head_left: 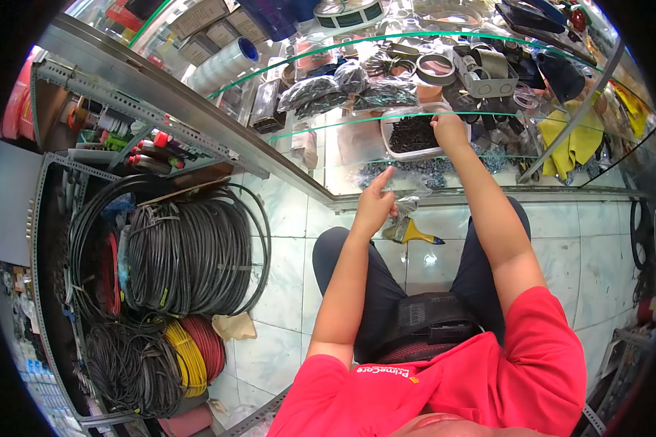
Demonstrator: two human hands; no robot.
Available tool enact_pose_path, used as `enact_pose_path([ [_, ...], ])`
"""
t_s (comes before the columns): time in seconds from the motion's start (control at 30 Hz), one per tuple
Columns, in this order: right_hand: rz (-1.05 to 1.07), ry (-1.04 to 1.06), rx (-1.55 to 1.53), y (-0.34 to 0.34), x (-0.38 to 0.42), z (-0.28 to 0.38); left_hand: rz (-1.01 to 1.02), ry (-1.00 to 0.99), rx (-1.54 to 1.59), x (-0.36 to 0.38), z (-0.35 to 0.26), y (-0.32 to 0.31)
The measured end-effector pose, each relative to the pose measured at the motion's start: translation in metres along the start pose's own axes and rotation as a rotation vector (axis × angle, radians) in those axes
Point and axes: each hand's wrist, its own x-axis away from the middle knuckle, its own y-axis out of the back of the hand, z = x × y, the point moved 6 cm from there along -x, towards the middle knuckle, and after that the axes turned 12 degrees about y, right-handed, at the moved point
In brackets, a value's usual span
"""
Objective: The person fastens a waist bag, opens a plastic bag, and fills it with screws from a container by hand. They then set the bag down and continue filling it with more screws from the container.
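Note:
My right hand [450, 132] is over the right part of a white plastic tub [386, 138], its fingers closed together; what is between them is hidden. Small black pieces [412, 134] fill the tub, too small to name. Lower and to the left, my left hand [375, 205] has its index finger stretched out and the other fingers curled against a crumpled clear plastic bag [413, 183]. Below that bag, a paintbrush [414, 231] with a yellow handle is near the cabinet's foot, between my knees.
Glass shelves [328, 125] hold bagged parts [313, 95], a grey box [488, 81] and a yellow cloth [572, 138]. The metal cabinet frame [444, 194] runs along the shelf's bottom edge. Coiled black cable [189, 255] and yellow cable [186, 357] are stacked at left on the tiled floor [280, 280].

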Motion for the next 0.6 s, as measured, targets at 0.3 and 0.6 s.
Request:
enact_pose_path([
  [0.3,0.502,-0.094,-0.811,0.039,0.016,0.066,-0.052,-0.01,-0.042,-0.005,0.002,-0.002],
  [0.6,0.863,0.223,-0.413,-0.019,0.072,0.131,-0.102,0.017,-0.098,-0.01,0.007,0.001],
])
